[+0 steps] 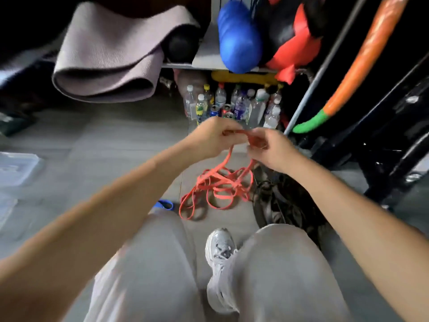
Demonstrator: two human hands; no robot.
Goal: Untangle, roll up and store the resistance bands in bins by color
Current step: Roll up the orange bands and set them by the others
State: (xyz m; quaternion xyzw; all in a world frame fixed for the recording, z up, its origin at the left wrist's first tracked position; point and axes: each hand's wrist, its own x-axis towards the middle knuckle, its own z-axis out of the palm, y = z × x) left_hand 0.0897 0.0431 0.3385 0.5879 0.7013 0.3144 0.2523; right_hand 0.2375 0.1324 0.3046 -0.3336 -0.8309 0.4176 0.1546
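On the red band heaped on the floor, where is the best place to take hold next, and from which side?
Probably the outer loop at the heap's left edge, taken from above-left: it lies flat and apart, while the middle of the red band is crossed strands. The left hand and right hand both pinch its raised end now.

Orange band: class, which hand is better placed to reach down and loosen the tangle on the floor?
Likely the left hand: it only grips a straight run of the orange band, while the right hand pinches the folded end and should hold it.
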